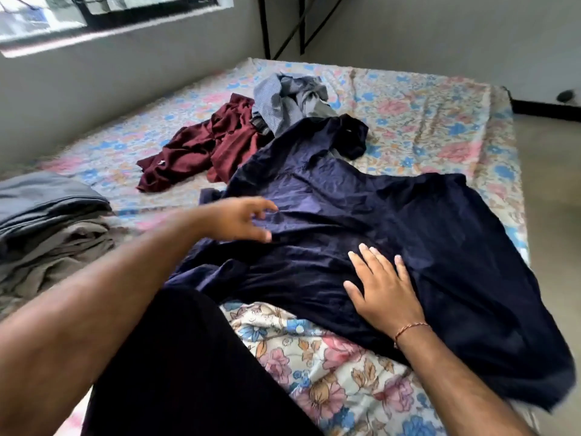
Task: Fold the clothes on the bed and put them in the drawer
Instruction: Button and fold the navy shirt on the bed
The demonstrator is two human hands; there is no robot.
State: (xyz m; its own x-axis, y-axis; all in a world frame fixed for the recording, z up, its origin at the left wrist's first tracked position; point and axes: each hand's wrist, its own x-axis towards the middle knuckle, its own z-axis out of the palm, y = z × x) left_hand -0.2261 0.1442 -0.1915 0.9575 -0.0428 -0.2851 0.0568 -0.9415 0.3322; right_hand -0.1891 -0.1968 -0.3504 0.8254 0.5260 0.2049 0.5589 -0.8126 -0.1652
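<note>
Pinning the navy shirt [393, 221] with the flat, open right hand [382, 287], let the loose-fingered left hand [242, 220] smooth wrinkles outward before folding.

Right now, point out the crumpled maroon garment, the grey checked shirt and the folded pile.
crumpled maroon garment [201, 149], head view, its middle.
grey checked shirt [283, 99], head view, its bunched centre.
folded pile [47, 209], head view, top grey layer.

1. I can read no text, label, brand or number on anything in view.
2. The maroon crumpled cotton garment [201, 152] shows a small white mark, too small to read.
</note>
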